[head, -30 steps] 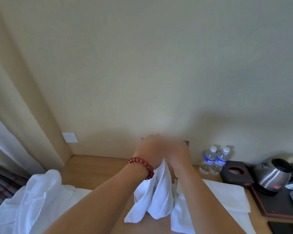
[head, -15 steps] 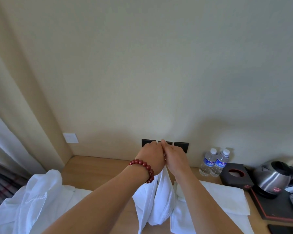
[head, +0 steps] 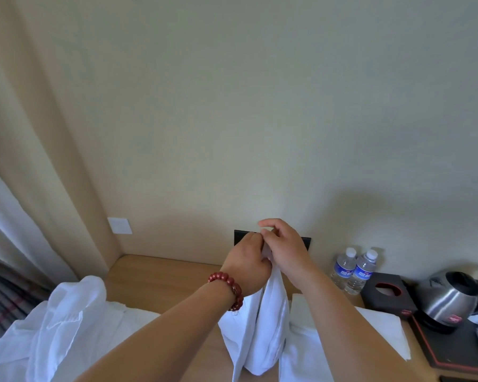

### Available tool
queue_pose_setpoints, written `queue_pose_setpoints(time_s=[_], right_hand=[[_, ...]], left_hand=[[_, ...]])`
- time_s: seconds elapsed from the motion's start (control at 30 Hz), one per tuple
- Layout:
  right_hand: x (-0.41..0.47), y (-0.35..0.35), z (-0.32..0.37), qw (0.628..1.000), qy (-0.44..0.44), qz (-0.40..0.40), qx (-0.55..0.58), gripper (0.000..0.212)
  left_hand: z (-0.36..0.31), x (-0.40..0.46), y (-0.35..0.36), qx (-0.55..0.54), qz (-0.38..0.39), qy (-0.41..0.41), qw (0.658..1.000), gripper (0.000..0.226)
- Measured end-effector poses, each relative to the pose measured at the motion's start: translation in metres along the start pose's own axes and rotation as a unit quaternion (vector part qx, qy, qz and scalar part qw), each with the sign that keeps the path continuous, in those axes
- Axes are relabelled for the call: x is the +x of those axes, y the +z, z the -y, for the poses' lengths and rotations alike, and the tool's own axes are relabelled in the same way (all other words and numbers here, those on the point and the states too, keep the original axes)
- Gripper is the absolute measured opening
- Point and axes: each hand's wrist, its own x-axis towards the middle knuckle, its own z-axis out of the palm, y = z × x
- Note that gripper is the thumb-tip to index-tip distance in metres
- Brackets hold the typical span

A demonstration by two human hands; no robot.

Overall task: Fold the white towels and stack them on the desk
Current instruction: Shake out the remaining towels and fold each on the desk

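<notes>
Head view: the left hand (head: 247,267) and right hand (head: 286,249) pinch 1 white towel's (head: 262,332) top edge together above the desk (head: 160,279); it hangs doubled. Best match corners squarely before lowering it beside the folded towel (head: 381,329) right.

- Black socket panel (head: 305,242) on the wall, right behind the fingers (head: 268,224), partly hidden by them.
- White wall plate (head: 119,225) well left of the fingers.
- Two water bottles (head: 353,270) to the right of the fingers, upright and touching each other.
- Black tissue box (head: 387,295) just right of the bottles.
- Steel kettle (head: 450,300) farther right, on a dark tray (head: 458,354).
- Beige curtain (head: 33,172) far left.
</notes>
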Motion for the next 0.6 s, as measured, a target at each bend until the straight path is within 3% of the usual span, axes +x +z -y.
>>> queue_pose_setpoints(time_s=[0.17, 0.33, 0.4, 0.53, 0.6], right_hand=[[-0.012, 0.006, -0.006, 0.994, 0.053, 0.024, 0.095, 0.032], [-0.016, 0.008, -0.016, 0.972, 0.063, 0.018, 0.224, 0.034], [-0.018, 0.009, -0.015, 0.982, 0.04, 0.016, 0.186, 0.032], [-0.02, 0.003, -0.011, 0.999, -0.027, -0.029, 0.009, 0.029], [-0.022, 0.003, -0.014, 0.998, -0.048, -0.04, -0.022, 0.028]], left_hand=[[0.005, -0.005, 0.003, 0.014, 0.004, 0.009, 1.0, 0.004], [-0.002, -0.003, 0.009, -0.043, -0.041, -0.082, 0.995, 0.021], [-0.002, -0.001, 0.012, -0.023, -0.056, -0.101, 0.993, 0.024], [0.003, -0.003, 0.021, 0.021, -0.069, -0.031, 0.997, 0.019], [0.005, -0.004, 0.023, 0.011, -0.073, -0.017, 0.997, 0.012]])
